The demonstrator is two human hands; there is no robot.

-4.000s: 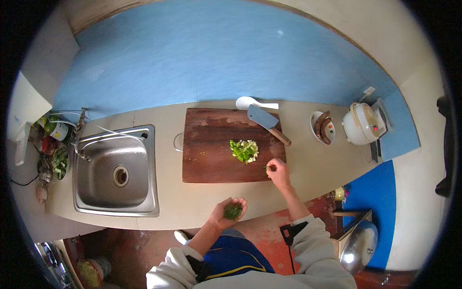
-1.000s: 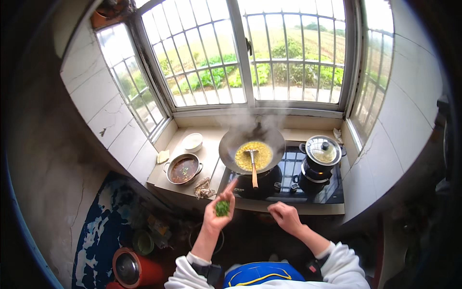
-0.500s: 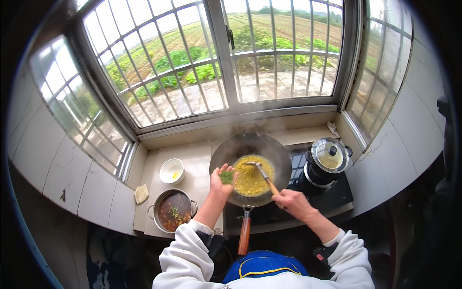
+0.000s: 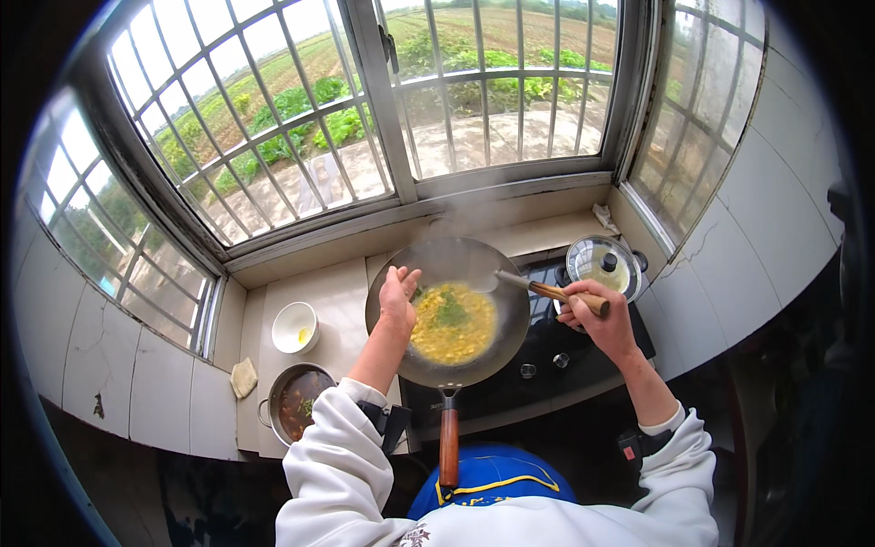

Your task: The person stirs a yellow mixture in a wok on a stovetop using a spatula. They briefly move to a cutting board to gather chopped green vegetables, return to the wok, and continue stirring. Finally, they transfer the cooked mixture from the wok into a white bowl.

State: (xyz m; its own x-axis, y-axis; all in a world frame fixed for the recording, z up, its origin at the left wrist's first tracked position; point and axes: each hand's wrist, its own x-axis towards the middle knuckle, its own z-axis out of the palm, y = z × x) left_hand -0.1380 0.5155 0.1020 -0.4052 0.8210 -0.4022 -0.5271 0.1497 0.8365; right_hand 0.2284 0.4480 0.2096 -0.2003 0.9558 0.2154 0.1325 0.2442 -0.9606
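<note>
In the head view, the right grip (image 4: 602, 314) is closed around the wooden handle of a spatula (image 4: 538, 286), with the handle's butt end poking out beyond the fist. The spatula slants across the right side of a wok (image 4: 507, 333), its metal end over the pan and seemingly clear of the food. It should be light and stiff; the wood is the place to hold it, as the metal is probably hot. Its far tip is too hazy in the steam to read.

The left grip (image 4: 396, 294) is wide, fingers extended, over the wok's left side. Whether any green bits cling to the palm, I cannot tell.

The wok sits on a black glass cooktop (image 4: 592, 360). Within it lies a wet, loose yellow mixture (image 4: 456, 339), topped near the middle by chopped herbs (image 4: 450, 314). The mixture looks soft and likely slips and breaks apart easily; the herbs are feather-light and apt to stick to damp skin. Loaded, the wok is probably heavy and hot, best held by its wooden handle (image 4: 448, 447), which points toward the person, untouched.

Left of the wok, a white bowl (image 4: 285, 321) and a metal pot (image 4: 273, 415) of brown soup stand on the pale surface (image 4: 342, 308).
</note>
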